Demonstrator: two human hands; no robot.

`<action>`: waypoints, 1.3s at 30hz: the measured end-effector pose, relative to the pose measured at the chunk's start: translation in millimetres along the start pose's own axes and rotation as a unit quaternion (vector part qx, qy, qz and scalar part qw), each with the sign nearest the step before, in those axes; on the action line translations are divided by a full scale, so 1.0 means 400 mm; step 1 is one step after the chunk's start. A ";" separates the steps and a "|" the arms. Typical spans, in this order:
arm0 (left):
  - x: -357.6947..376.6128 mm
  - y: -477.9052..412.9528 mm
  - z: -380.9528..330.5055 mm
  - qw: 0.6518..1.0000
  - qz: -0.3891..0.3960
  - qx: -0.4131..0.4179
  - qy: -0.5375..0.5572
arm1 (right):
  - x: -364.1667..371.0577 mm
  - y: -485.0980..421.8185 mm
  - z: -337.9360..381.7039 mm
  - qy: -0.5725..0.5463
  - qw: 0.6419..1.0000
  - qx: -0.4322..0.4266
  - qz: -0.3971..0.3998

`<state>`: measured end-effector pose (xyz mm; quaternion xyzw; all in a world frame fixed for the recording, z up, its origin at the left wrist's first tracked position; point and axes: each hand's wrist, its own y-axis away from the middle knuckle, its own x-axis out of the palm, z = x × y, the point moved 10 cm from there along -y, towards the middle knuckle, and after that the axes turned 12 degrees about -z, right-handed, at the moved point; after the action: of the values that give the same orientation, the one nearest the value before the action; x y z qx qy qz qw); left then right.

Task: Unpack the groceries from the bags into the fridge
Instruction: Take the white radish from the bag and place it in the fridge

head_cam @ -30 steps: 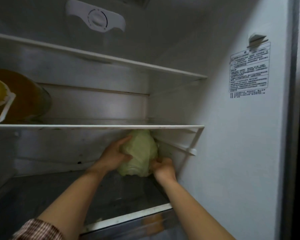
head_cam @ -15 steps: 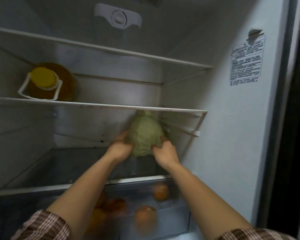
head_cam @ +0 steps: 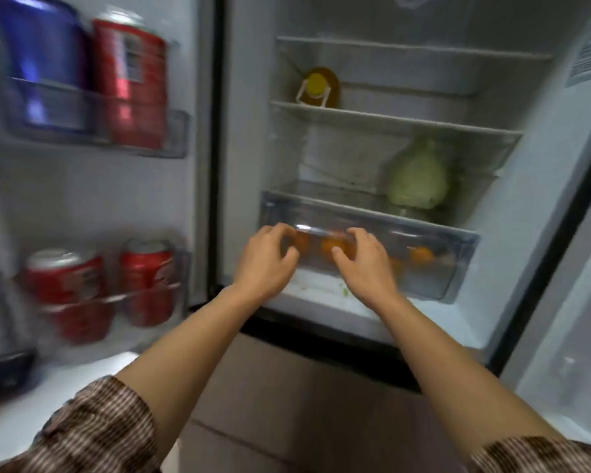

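Note:
A pale green cabbage (head_cam: 417, 180) sits alone on the lowest glass shelf (head_cam: 321, 191) of the open fridge, at the right side near the back. My left hand (head_cam: 267, 261) and my right hand (head_cam: 365, 264) hover in front of the clear crisper drawer (head_cam: 458, 247), fingers loosely curled and holding nothing. Both hands are well below and in front of the cabbage. Several oranges (head_cam: 420, 256) show through the drawer's front.
A bottle of amber liquid with a yellow cap (head_cam: 318, 87) stands on the middle shelf. The open door at left carries a blue can (head_cam: 38, 63) and red cans (head_cam: 130, 80) in its racks, more red cans (head_cam: 147, 281) below. The view is motion-blurred.
Both hands have let go of the cabbage and drawn back out of the shelf, down to the drawer front. The view has pulled back and swung left, showing the door racks.

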<state>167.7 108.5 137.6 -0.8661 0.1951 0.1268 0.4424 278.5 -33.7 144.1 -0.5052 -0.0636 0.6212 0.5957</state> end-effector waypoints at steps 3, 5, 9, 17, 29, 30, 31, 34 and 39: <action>-0.200 0.099 0.036 0.998 -0.029 0.003 -0.061 | 0.031 0.117 0.147 -0.029 0.999 -0.033 0.032; -0.364 0.154 0.066 0.994 -0.062 -0.008 -0.094 | 0.054 0.198 0.283 -0.061 0.994 -0.071 0.052; -0.684 0.272 0.148 0.980 -0.123 -0.036 -0.153 | 0.084 0.375 0.560 -0.142 0.980 -0.122 0.062; -1.368 0.608 0.464 0.925 -0.132 -0.182 -0.306 | 0.240 0.847 1.163 -0.214 0.942 -0.196 0.166; -2.327 1.094 0.737 0.788 -0.175 -0.344 -0.480 | 0.427 1.579 2.036 -0.224 0.841 -0.349 0.347; -2.390 1.125 0.757 0.779 -0.183 -0.353 -0.484 | 0.440 1.626 2.098 -0.222 0.832 -0.366 0.353; -2.452 1.154 0.778 0.772 -0.193 -0.360 -0.487 | 0.450 1.672 2.159 -0.224 0.823 -0.380 0.359; -2.632 1.223 0.842 0.754 -0.220 -0.355 -0.508 | 0.490 1.794 2.341 -0.249 0.799 -0.402 0.370; -2.905 1.316 0.991 0.726 -0.234 -0.370 -0.531 | 0.587 1.991 2.629 -0.277 0.766 -0.432 0.387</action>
<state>-1124.0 413.7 -12.5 -0.7707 -0.3429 0.5201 0.1340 -947.7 480.2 -21.4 -0.4969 -0.2868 0.8188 -0.0197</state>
